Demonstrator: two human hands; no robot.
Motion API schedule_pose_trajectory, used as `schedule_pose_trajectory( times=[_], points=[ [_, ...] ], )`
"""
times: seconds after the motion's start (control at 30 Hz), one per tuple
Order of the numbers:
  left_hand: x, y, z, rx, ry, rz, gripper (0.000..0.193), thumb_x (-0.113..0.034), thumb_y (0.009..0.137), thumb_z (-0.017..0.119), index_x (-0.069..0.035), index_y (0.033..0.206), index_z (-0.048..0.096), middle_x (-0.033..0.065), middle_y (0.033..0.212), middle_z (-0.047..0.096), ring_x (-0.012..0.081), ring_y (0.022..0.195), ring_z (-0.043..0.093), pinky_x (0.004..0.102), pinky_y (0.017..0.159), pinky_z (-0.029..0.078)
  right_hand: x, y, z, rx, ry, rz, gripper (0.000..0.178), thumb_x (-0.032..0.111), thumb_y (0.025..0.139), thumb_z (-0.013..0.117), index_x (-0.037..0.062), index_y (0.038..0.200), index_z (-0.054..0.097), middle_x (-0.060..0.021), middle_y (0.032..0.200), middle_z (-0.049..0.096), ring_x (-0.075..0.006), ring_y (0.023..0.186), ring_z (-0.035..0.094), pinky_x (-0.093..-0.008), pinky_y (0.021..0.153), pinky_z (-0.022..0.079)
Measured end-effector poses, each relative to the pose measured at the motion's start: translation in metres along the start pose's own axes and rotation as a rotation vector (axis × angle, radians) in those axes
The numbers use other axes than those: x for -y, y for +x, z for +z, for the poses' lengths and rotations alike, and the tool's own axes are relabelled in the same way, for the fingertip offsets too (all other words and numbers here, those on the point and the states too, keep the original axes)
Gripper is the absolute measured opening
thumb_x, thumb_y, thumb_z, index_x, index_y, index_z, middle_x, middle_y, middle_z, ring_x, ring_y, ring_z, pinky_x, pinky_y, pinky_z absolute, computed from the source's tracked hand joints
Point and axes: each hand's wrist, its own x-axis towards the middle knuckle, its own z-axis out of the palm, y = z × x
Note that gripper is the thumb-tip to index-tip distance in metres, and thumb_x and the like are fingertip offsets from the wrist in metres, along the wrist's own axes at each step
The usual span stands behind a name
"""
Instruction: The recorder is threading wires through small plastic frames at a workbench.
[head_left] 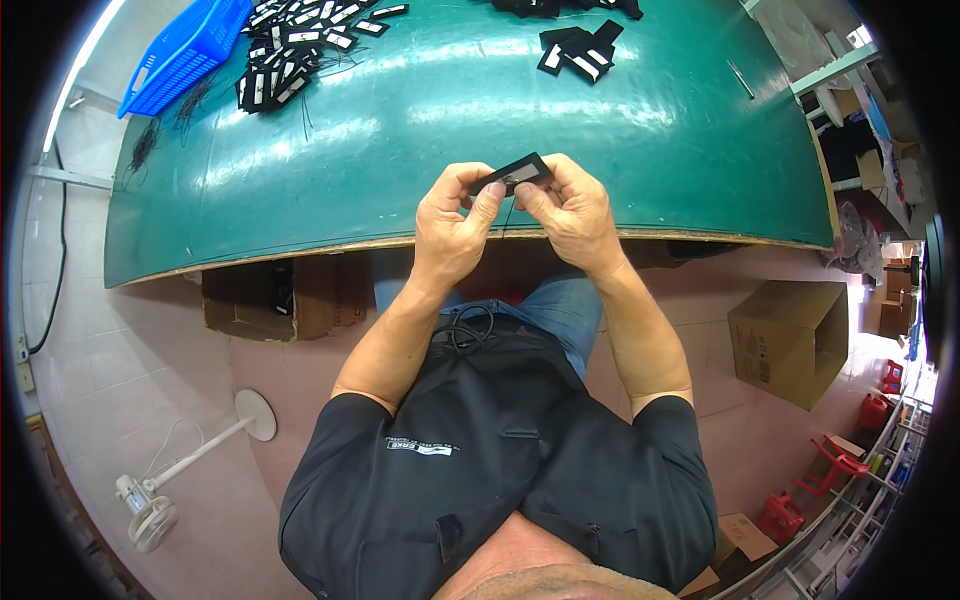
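Between both hands, just over the table's near edge, is a small flat black rectangular piece (512,172) with a pale panel on its face. My left hand (458,220) pinches its left end between thumb and fingers. The right end is gripped by my right hand (572,212), with the thumb pressed on its lower edge near the middle. A thin dark cord hangs down from the piece between the thumbs. The piece tilts up toward its right end. My fingertips behind it are hidden.
A heap of similar black pieces (290,50) lies on the green table (400,130), beside a blue plastic basket (185,55). More black pieces (582,50) lie far right, near a thin pen-like tool (741,80). Cardboard boxes (790,340) and a toppled fan (200,450) are on the floor.
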Motion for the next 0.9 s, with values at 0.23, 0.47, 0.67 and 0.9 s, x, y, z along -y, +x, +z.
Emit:
schedule_pose_trajectory(
  times=[0.23,0.47,0.67,0.9],
  points=[
    [-0.008,0.010,-0.007,0.015,0.359,0.237,0.017,-0.015,0.091,0.072,-0.005,0.104,0.068,-0.0003,0.085,0.065,0.0080,0.076,0.055,0.0242,0.068,0.045,-0.005,0.010,0.005,0.026,-0.060,0.069,0.015,0.005,0.093,0.066,-0.0003,0.106,0.062,-0.0001,0.089,0.063,-0.0039,0.076,0.055,-0.0174,0.067,0.045],
    [-0.009,0.011,-0.013,-0.067,-0.081,-0.010,0.019,-0.015,0.089,0.074,-0.005,0.105,0.068,-0.0018,0.085,0.066,0.0063,0.077,0.056,0.0231,0.067,0.044,-0.016,0.000,0.010,0.070,0.080,0.097,0.007,0.005,0.093,0.067,0.0010,0.099,0.066,0.0018,0.083,0.063,-0.0046,0.069,0.053,-0.0201,0.061,0.043],
    [-0.011,0.008,-0.029,0.059,0.179,-0.038,0.017,-0.011,0.090,0.073,-0.004,0.104,0.066,-0.0021,0.088,0.066,0.0046,0.078,0.056,0.0206,0.069,0.044,0.048,0.015,-0.022,-0.001,-0.465,-0.286,0.007,0.007,0.093,0.066,-0.0002,0.093,0.067,0.0013,0.078,0.061,-0.0053,0.067,0.052,-0.0217,0.059,0.043],
    [-0.014,0.003,-0.018,0.272,0.006,-0.127,0.015,-0.010,0.091,0.071,-0.003,0.104,0.065,-0.0009,0.091,0.067,0.0041,0.082,0.058,0.0192,0.068,0.043,0.051,0.031,-0.027,0.090,-0.396,-0.202,0.010,0.010,0.094,0.067,0.0004,0.093,0.067,0.0021,0.074,0.057,-0.0057,0.065,0.049,-0.0223,0.056,0.040]
  ],
)
